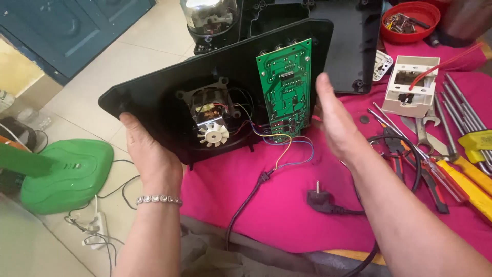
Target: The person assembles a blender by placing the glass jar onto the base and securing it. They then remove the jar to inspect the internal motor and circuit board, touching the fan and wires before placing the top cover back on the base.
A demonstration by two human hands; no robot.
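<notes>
Fingers of the left hand [148, 154] grip the black appliance housing [154, 97], tilting it above the pink-covered bench [277, 210] to expose motor [210, 115] and green circuit board [285, 90], while the right hand [335, 120] hovers open alongside.

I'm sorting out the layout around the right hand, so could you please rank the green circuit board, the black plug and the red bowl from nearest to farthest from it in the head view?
From the right hand:
1. Green circuit board, just to its left, on the black housing.
2. Black plug, below it on the pink cloth.
3. Red bowl, far up at the top right.
</notes>
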